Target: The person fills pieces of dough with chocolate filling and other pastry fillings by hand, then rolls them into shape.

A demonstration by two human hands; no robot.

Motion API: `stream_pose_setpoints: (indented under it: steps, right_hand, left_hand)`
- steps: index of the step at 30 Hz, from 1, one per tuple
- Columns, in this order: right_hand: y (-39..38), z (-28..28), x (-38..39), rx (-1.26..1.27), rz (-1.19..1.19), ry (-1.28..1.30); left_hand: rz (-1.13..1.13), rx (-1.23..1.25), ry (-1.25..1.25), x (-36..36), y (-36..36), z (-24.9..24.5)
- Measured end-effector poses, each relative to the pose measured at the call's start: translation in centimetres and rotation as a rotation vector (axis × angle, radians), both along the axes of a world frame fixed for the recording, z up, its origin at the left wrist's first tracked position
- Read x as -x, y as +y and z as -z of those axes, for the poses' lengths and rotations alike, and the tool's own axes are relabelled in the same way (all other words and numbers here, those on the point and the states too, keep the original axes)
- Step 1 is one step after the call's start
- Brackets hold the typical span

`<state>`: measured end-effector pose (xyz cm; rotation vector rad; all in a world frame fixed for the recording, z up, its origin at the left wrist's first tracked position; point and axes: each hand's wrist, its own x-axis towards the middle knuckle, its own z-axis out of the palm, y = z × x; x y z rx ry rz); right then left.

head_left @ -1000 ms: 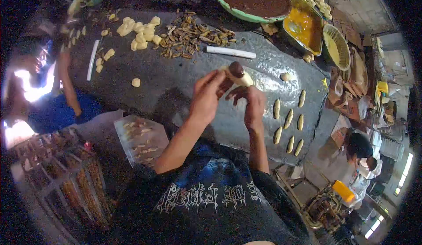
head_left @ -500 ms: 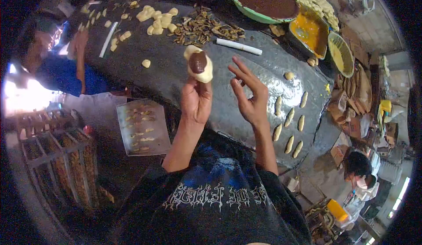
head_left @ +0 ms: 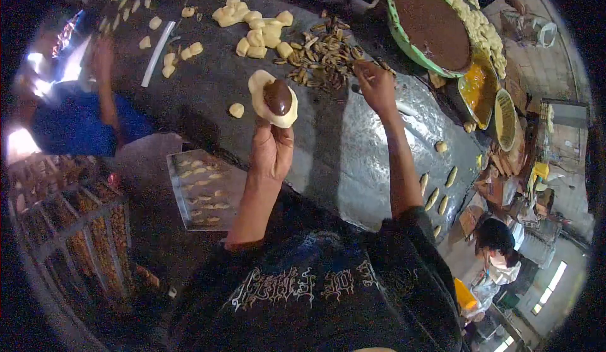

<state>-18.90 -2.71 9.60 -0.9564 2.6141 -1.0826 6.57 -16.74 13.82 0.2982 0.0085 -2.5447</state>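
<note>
My left hand (head_left: 273,153) holds up a flattened piece of dough (head_left: 257,90) with a glossy dark brown filling (head_left: 278,98) on it. My right hand (head_left: 379,90) is at the right edge of a pile of brown strips (head_left: 319,55), its fingers drawn together; what they hold, if anything, is hidden. Just below that hand, a white rod (head_left: 410,110) lies partly covered by my forearm. Pale dough lumps (head_left: 255,33) sit beyond the pile, and one small dough ball (head_left: 237,110) lies left of the held dough.
A green basin (head_left: 396,30) of brown filling stands at the back right, beside a container of orange-yellow liquid (head_left: 478,93). Shaped dough pieces (head_left: 432,199) lie at the right. A tray (head_left: 180,191) and a rack (head_left: 82,219) are at left. A person in blue (head_left: 76,122) is nearby.
My right hand has moved forward from beside the held dough to the strip pile. The left hand still holds the dough, now tilted slightly left. The camera view has shifted.
</note>
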Motion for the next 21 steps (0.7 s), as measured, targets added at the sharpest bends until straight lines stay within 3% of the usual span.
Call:
stream_pose_setpoints:
  steps: [6, 8, 12, 13, 16, 19, 21]
  right_hand:
    - [-6.0, 5.0, 5.0, -0.303, -0.274, 0.250]
    - [-6.6, 5.5, 5.6, -0.426, -0.293, 0.272]
    - [-8.3, 2.9, 5.2, -0.494, -0.386, 0.219]
    - [-8.0, 3.5, 6.1, -0.506, -0.461, 0.333]
    - [-6.6, 3.8, 6.9, -0.407, -0.372, 0.252]
    - [-5.3, 1.8, 5.4, -0.108, -0.152, 0.081]
    - [-4.3, -2.4, 2.8, 0.089, -0.019, -0.246]
  left_hand:
    - [0.032, 0.021, 0.099, 1.9, -3.6, -0.9]
    - [-0.027, 0.009, 0.004, 2.5, -3.9, -1.4]
    - [-0.030, 0.022, 0.161, 3.2, -4.1, -2.0]
    - [-0.023, -0.011, 0.159, 3.2, -4.0, -2.0]
    - [-0.001, -0.090, 0.176, 3.6, -3.5, -1.8]
    - [0.023, -0.169, 0.177, 3.8, -2.1, -2.3]
    - [0.050, -0.225, 0.167, 4.0, -0.9, -3.0]
